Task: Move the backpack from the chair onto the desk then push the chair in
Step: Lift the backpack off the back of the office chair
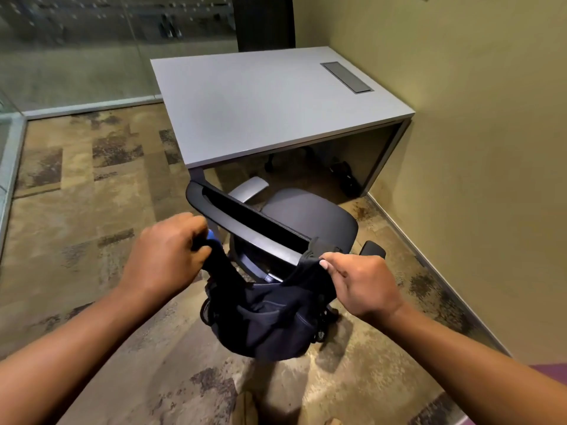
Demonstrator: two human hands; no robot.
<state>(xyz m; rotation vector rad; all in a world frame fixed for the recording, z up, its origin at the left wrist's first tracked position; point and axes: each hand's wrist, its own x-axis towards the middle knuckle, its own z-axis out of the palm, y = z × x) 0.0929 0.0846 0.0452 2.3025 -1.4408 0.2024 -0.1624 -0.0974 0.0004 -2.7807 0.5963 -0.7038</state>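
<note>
A dark navy backpack hangs in the air behind the black office chair, below the top of its backrest. My left hand is closed on one strap at the left, and my right hand pinches the other strap at the right. The chair stands in front of the grey desk, its seat partly under the desk's near edge, and nothing lies on the seat. The desk top is bare except for a grey cable hatch.
A yellow wall runs along the right, close to the desk and chair. A second dark chair stands behind the desk. Glass partitions close off the left and back. Patterned carpet covers the floor.
</note>
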